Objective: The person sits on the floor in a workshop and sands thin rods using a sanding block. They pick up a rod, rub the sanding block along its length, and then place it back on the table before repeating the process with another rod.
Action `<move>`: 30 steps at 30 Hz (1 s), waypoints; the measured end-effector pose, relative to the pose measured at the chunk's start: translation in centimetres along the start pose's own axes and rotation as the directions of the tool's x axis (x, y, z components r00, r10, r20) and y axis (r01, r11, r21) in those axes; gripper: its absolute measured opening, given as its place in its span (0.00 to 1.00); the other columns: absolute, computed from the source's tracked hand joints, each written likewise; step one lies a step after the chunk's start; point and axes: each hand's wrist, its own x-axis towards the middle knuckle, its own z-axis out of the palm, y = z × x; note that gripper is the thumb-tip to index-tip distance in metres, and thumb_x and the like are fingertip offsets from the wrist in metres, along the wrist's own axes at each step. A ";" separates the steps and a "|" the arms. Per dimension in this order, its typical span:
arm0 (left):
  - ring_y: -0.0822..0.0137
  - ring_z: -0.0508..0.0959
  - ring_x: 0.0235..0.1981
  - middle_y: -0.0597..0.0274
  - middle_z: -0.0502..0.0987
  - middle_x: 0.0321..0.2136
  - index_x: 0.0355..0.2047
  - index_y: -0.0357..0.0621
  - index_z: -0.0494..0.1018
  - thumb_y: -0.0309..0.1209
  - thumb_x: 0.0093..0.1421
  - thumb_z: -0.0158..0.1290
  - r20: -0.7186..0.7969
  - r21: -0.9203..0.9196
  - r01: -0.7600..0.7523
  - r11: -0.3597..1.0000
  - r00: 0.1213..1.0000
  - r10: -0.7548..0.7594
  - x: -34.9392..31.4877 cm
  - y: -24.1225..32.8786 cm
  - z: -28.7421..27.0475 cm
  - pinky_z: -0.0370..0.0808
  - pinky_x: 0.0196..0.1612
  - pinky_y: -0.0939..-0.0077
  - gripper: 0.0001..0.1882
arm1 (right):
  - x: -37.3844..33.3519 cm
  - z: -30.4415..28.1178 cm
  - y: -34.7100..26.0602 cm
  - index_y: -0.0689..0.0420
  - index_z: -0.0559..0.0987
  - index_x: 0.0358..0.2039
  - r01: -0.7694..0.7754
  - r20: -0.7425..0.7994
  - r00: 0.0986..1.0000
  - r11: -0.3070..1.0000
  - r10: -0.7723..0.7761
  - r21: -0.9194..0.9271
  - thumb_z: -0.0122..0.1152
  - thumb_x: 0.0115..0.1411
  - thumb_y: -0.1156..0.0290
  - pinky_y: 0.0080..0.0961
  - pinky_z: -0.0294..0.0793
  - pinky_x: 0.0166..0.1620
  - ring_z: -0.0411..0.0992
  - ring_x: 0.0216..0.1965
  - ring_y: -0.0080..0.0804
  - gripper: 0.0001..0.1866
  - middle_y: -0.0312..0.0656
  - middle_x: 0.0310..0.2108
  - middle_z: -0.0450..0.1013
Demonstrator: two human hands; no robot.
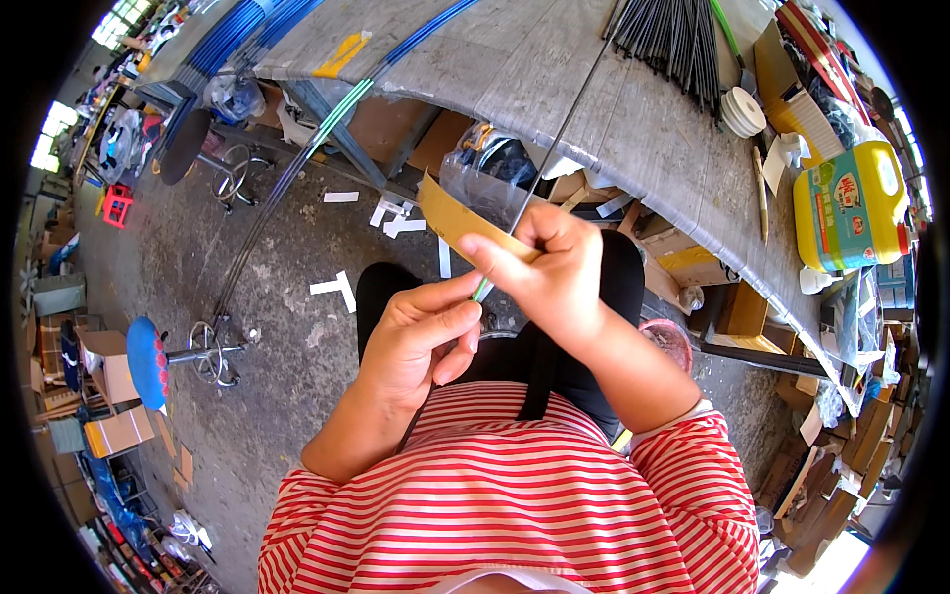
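A long thin dark rod runs from the far edge of the workbench down toward my lap, and its near end is green. The fingertips of my left hand pinch the rod close to that green end. Just above, my right hand is closed around the rod, with its thumb pressed on a stiff yellow-tan strip. That strip sticks out to the left from my right hand, its other end free. Whether the strip wraps round the rod is hidden by my fingers.
The grey workbench carries a bundle of black rods, white rolls and a yellow jug. Blue and green rods overhang its left edge. A blue-seated stool and white scraps are on the floor.
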 end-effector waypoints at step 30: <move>0.80 0.61 0.07 0.62 0.73 0.18 0.44 0.44 0.71 0.21 0.51 0.52 -0.005 0.043 -0.052 0.998 0.999 0.052 0.0 -0.1 -0.2 0.57 0.10 0.89 0.18 | 0.4 -0.1 -0.6 0.58 0.61 0.07 0.019 -0.070 0.997 1.000 -0.019 0.000 0.70 0.41 0.65 0.18 0.54 0.13 0.52 0.11 0.16 0.24 0.34 0.06 0.57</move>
